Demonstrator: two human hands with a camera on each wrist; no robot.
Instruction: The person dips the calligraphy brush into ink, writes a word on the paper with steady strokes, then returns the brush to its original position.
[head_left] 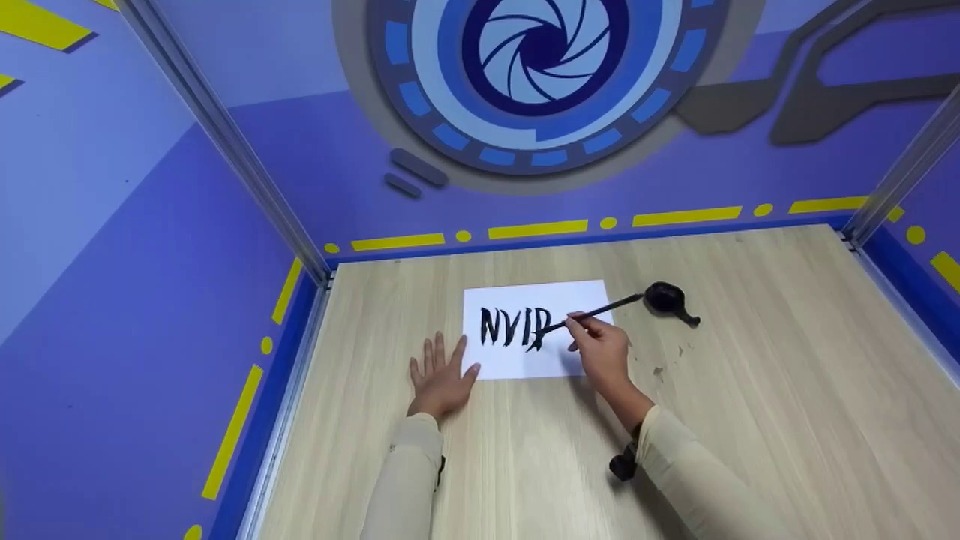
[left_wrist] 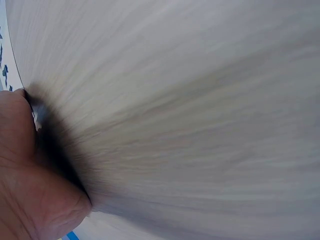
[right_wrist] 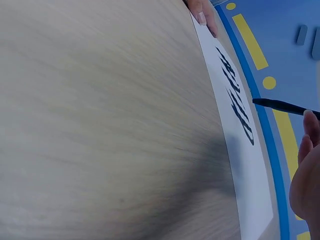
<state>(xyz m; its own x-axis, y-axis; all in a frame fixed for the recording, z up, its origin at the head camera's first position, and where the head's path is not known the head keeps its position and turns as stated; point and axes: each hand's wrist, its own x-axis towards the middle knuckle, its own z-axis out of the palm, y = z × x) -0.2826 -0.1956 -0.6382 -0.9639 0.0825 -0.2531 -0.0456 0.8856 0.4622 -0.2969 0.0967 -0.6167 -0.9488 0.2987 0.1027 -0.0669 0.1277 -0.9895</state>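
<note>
A white sheet of paper lies on the table, bearing large black brush letters that start with N, V, I. My right hand pinches a slim black writing brush between thumb and fingers over the sheet. In the head view the brush's tip meets the last letter; from the right wrist view the brush looks raised off the paper, so contact is unclear. My left hand rests with spread fingers at the sheet's left edge, thumb and forefinger on or against it. The left wrist view shows part of that hand.
A black gourd-shaped dish stands right of the paper, near the brush's rear end. Small dark marks spot the wooden table below it. Blue-purple printed panels wall in the back and both sides.
</note>
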